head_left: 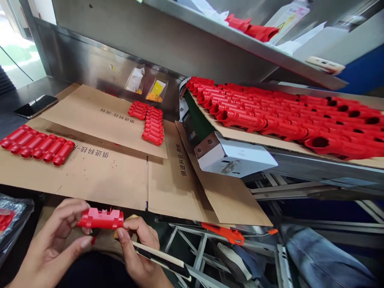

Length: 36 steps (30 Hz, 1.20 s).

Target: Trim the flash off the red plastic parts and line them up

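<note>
Near the front edge, my left hand (57,240) grips the left end of a red plastic tube (102,219) with fingers and thumb. The tube lies roughly level and has notched raised ribs along its top. My right hand (139,244) is closed at its right end, the thumb against the tube. Out of the right hand sticks a slim cream-and-black tool (162,256), pointing down to the right. A bit of yellow shows between the right fingers; what it belongs to I cannot make out. A small red scrap hangs below the tube.
Cardboard sheets (120,180) cover the table. Red tubes (42,146) lie in a row at left, with more stacks (153,126) farther back. A phone (36,106) lies at left. Many red parts (264,108) fill a conveyor (237,158) at right, and a person's jeans (324,256) show below.
</note>
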### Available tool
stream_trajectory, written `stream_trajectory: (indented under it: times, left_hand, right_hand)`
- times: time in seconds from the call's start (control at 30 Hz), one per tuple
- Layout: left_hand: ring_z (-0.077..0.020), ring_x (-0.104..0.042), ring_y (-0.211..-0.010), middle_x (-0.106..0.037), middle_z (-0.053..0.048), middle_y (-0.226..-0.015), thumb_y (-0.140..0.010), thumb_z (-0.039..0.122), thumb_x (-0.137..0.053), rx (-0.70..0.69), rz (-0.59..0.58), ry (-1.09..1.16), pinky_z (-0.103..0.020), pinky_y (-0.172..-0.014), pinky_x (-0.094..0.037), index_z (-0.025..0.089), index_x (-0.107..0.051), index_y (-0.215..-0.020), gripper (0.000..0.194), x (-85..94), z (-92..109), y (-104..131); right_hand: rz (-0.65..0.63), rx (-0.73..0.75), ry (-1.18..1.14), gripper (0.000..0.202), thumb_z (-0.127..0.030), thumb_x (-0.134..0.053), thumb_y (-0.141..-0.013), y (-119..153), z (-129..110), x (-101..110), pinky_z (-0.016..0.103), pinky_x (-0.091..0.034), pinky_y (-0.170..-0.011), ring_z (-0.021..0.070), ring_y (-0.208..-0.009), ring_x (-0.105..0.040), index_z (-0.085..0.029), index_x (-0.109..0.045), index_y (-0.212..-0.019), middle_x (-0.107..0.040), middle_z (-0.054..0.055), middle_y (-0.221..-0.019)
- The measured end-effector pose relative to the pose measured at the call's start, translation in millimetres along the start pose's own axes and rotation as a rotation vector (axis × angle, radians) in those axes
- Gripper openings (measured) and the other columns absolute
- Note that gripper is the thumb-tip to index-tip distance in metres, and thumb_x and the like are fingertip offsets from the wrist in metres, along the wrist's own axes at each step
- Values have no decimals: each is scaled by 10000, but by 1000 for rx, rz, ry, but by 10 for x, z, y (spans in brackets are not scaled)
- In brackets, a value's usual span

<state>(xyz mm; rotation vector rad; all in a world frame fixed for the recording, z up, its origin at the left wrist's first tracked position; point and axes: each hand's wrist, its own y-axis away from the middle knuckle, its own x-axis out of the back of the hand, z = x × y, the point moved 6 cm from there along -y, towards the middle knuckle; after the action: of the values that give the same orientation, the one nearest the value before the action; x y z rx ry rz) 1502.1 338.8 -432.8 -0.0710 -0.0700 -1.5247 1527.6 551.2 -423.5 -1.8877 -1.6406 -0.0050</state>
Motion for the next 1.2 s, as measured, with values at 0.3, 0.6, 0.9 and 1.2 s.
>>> stream_trajectory:
  times: [0.3, 0.6, 0.9, 1.2]
  left_hand:
    - [-184, -590, -643, -633, -1, -705, -1053, 489, -623, -71, 21, -259, -286, -638, -468, 251, -697, -796, 358, 76, 99, -419]
    - [-277, -745, -814, -798, -82, -912, -947, 553, -735, 45, -447, -257, -323, -712, -574, 256, -845, -1012, 323, -104, 73, -287]
    - [-251, -727, -1012, -814, -99, -1073, -775, 614, -949, 301, -238, 333, -277, -906, -572, 290, -894, -1043, 425, -23, -241, -233]
    - [-261, -748, -1028, -802, -123, -1085, -844, 550, -918, 91, -312, 216, -260, -867, -615, 292, -899, -1038, 324, 16, -270, -325]
  right_hand:
    - [-109, 58, -56, 188, -341, -605, -1087, -4, -63, -125, 260, -486, -645, 141, -614, -647, -228, -646, -943, -695, -2, -723]
    - [-367, 176, -106, 246, -326, -534, -1108, -72, -134, -227, 281, -501, -593, 147, -576, -608, -218, -708, -972, -686, 18, -689]
    - [-278, -320, -420, 434, -526, -651, -1050, -140, 123, -208, 208, -425, -496, 99, -493, -561, -182, -690, -789, -658, 2, -624]
    - [-438, -605, -629, 632, -809, -657, -928, -83, 176, -505, 157, -370, -411, 65, -445, -496, -187, -611, -825, -549, -43, -603]
